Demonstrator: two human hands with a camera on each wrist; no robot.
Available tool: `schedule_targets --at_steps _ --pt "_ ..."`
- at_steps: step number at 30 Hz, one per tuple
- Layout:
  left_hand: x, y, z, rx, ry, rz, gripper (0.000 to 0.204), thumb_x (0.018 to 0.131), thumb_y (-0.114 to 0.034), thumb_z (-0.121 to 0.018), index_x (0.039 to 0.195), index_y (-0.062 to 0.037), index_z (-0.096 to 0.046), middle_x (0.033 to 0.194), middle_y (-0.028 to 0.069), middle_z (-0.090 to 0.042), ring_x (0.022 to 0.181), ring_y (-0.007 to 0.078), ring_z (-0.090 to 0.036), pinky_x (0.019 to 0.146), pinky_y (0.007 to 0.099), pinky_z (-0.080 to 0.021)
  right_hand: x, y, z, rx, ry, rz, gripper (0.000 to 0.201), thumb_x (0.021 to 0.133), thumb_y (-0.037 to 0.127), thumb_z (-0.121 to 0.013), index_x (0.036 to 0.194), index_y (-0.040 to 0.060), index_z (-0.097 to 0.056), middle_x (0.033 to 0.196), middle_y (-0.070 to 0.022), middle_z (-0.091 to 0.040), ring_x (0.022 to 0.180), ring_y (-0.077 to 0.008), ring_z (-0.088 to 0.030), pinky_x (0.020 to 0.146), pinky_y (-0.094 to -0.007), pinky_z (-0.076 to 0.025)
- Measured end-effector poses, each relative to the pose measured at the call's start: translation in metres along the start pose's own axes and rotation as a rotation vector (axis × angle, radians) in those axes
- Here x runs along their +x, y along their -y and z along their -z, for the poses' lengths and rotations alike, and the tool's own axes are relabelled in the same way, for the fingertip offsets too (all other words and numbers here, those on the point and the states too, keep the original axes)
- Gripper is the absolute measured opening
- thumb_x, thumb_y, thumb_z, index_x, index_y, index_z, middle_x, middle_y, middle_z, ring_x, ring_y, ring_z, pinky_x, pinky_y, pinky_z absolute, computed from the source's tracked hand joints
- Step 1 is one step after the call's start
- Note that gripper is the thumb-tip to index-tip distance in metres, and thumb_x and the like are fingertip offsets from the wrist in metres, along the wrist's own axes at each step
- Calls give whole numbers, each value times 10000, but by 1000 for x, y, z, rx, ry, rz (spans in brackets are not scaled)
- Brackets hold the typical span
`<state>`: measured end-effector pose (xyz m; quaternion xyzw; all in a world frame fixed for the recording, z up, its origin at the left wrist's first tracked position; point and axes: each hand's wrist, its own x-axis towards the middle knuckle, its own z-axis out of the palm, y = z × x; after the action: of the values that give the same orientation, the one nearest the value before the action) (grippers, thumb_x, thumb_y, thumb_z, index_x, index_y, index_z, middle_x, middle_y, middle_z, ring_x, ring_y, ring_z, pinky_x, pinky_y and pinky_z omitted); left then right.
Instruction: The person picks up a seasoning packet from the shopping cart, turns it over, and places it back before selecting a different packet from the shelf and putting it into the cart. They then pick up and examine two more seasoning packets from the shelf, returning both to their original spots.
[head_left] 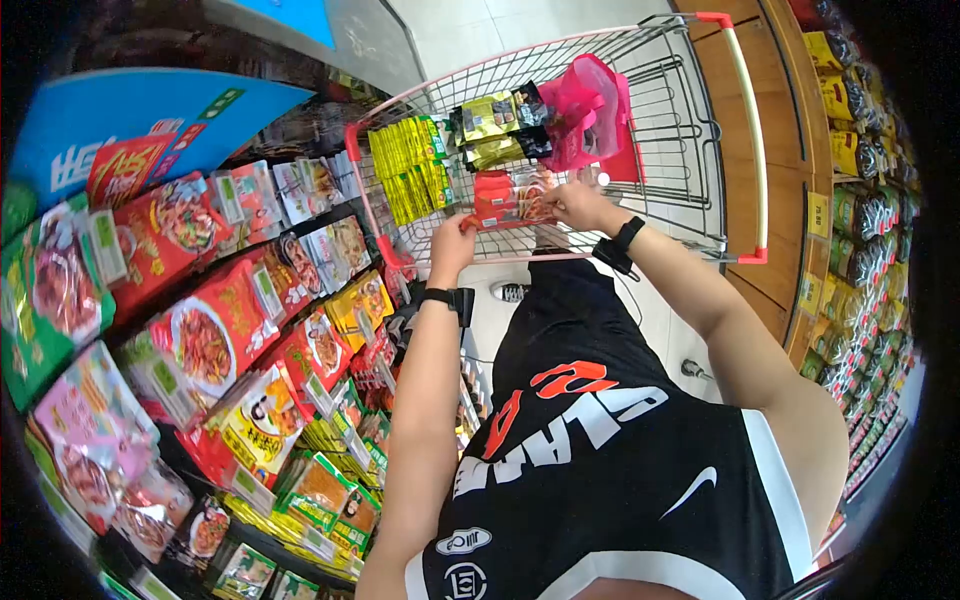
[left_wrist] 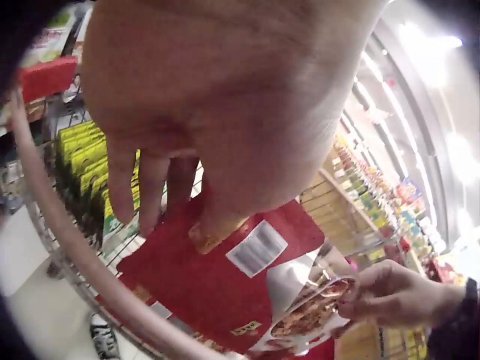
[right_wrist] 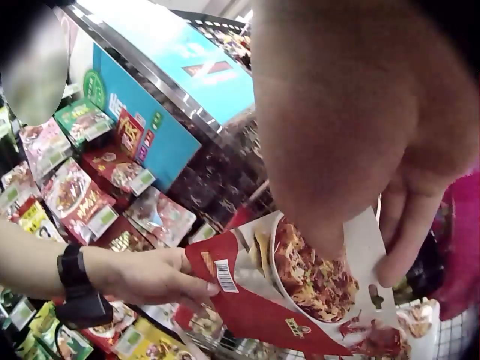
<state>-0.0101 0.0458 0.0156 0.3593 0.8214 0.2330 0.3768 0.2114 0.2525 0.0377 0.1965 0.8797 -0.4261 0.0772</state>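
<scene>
A red food packet (head_left: 510,198) with a picture of a bowl of food spans both hands over the shopping cart (head_left: 745,130). My left hand (head_left: 452,245) grips its plain red end, thumb lying near the white barcode label (left_wrist: 256,248). At the opposite end, my right hand (head_left: 582,207) pinches the pale edge beside the hang hole (right_wrist: 376,297). Another packet (right_wrist: 202,330) shows partly hidden underneath. Inside the cart, yellow-green packets (head_left: 408,170) lie to the left, black-and-yellow packets (head_left: 492,117) behind, and a pink plastic bag (head_left: 585,110) to the right.
Shelves on the left hold rows of seasoning packets (head_left: 210,335) with price tags. A blue sign board (head_left: 110,110) stands behind them. To the right is a wooden shelf unit (head_left: 765,90) with bagged goods (head_left: 865,240). The cart's wire rim runs close under both wrists.
</scene>
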Motion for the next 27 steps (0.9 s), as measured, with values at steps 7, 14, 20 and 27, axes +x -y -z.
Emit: schedule_targets --at_steps 7,14,20,27 --pt "30 18 -23 184 298 150 166 866 -178 -657 987 -118 -753 951 161 -722 898 353 -689 787 437 -542 10 -69 -70 137 159 -128 196 767 165 -608 894 105 -746 823 -202 -695 791 -401 -676 751 -474 -546" --pt "35 18 -36 150 302 213 242 933 -160 -585 1133 -92 -704 1051 188 -708 996 368 -670 871 451 -529 25 -78 -69 24 363 -306 245 848 278 -603 967 103 -725 932 -195 -715 899 -392 -687 805 -493 -547" --pt "38 25 -37 37 309 184 303 918 -119 -556 1197 -45 -646 1108 194 -701 1021 363 -670 886 435 -528 49 -65 -43 -134 398 -411 300 877 350 -615 1016 99 -704 982 -208 -705 912 -393 -682 823 -501 -536" --pt "14 42 -30 195 385 128 320 940 -276 -510 1084 -59 -696 1039 214 -700 1012 398 -657 870 506 -515 90 -75 -70 38 180 275 404 961 370 -526 936 -11 -657 827 -221 -688 744 -399 -650 691 -497 -517"
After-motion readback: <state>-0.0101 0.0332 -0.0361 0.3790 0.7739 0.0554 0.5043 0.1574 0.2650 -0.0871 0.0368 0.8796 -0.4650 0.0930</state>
